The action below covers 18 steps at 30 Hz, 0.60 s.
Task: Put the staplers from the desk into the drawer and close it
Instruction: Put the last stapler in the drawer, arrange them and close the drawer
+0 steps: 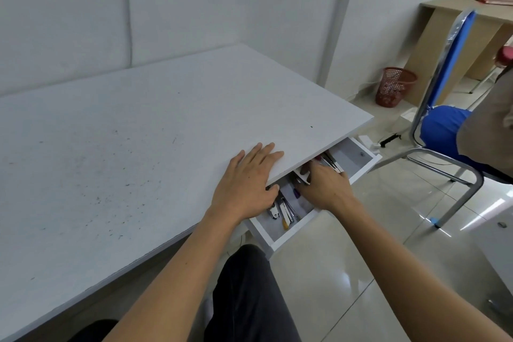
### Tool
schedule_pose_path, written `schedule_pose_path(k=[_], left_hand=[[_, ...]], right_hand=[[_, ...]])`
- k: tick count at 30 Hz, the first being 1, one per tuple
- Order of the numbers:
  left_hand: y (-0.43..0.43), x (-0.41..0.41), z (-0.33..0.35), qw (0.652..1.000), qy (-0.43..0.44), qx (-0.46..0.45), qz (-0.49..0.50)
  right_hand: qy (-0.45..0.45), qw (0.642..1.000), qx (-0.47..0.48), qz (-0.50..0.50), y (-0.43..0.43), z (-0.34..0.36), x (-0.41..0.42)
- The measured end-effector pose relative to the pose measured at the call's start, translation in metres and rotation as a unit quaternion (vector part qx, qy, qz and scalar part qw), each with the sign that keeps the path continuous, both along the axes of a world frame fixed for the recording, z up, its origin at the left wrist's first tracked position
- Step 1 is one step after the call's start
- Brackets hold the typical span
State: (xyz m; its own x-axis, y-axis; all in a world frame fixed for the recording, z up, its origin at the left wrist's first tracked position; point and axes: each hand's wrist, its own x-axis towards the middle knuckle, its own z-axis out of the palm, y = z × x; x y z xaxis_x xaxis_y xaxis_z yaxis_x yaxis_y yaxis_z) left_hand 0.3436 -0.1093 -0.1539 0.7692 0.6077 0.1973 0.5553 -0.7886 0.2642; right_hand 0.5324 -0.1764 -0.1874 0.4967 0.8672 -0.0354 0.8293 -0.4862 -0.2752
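Observation:
The white drawer [290, 233] stands pulled out under the right edge of the white desk [138, 133]. Several staplers [286, 209] lie in its near end, and more staplers [331, 161] lie further back. My right hand [324, 187] is inside the drawer, its fingers curled over a stapler [303, 173] with a dark red part. My left hand [245, 183] lies flat on the desk's edge with fingers spread and the thumb hooked under the edge. I see no staplers on the desk top.
A blue chair [441, 130] with metal legs stands to the right of the drawer, with a person's body [488, 125] on it. A red wastebasket [392, 86] and a wooden desk [458, 36] are behind. My leg [249, 300] is below the drawer.

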Motion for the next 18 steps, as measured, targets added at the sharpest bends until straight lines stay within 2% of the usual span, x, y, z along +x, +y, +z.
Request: schedule_pose_path(k=[4, 11, 18], left_hand=[[-0.001, -0.002, 0.000, 1.000, -0.006, -0.009, -0.001], [-0.010, -0.026, 0.001, 0.999, -0.026, -0.042, 0.001], [-0.025, -0.087, 0.003, 0.989, -0.085, -0.112, 0.040]], right_hand=[[0.069, 0.997, 0.037, -0.020, -0.023, 0.015, -0.013], [0.177, 0.966, 0.190, -0.018, -0.047, 0.049, -0.044], [0.230, 0.946, 0.224, 0.030, -0.038, 0.071, -0.075]])
